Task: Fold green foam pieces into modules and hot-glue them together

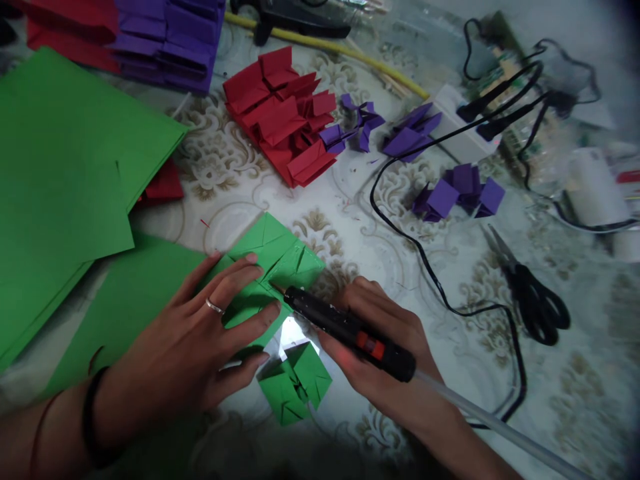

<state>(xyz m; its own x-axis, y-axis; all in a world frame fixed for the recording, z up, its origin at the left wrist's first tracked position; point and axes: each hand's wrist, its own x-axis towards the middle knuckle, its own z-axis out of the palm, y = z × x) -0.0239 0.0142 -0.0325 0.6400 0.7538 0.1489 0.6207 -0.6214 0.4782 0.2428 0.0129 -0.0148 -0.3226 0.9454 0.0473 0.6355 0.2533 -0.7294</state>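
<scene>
My left hand [200, 333] lies flat with fingers spread on a folded green paper piece [277, 257], pressing it onto the table. A ring sits on one finger and a dark band circles the wrist. My right hand [385, 353] grips a black hot glue gun [350, 330] with a red trigger; its nozzle points left at the green paper beside my left fingertips. A clear glue stick [500, 430] sticks out of the gun's back. A smaller folded green piece [295, 383] lies just below the gun.
Large green sheets [60, 173] cover the left. Folded red pieces [283, 117] and purple pieces [463, 190] lie at the back. Black scissors [533, 300] rest at right beside a black cord [425, 260]. A white power strip [457, 127] sits far right.
</scene>
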